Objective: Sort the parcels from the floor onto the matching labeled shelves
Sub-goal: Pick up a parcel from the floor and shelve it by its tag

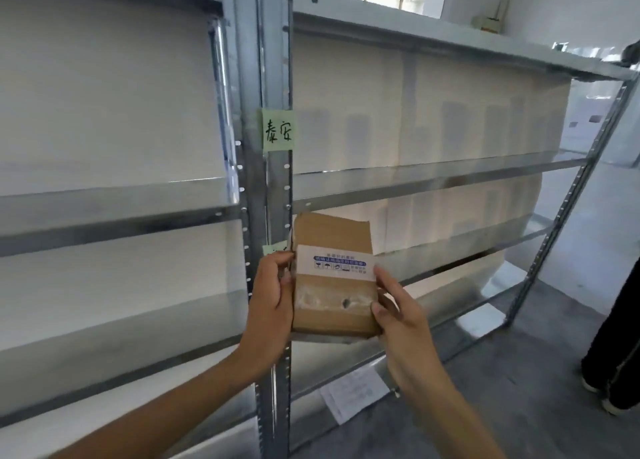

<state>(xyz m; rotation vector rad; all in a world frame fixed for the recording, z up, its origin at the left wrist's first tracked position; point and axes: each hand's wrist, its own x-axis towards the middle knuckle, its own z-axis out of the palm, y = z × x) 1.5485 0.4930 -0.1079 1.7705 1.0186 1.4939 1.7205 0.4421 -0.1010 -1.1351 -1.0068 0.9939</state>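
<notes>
A brown cardboard parcel (333, 275) with a white printed tape band is held up in front of the metal shelves (433, 178). The left hand (273, 299) curls its fingers (284, 285) round the left edge; the right hand (398, 315) pinches the right edge. A green handwritten label (278, 129) sticks on the upright above.

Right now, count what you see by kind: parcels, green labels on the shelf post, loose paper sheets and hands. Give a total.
Parcels: 1, the cardboard parcel gripped by both hands
Green labels: 2, upper label and lower label, partly hidden
Paper sheets: 1, white sheet
Hands: 2, left hand, right hand
Total: 6
</notes>
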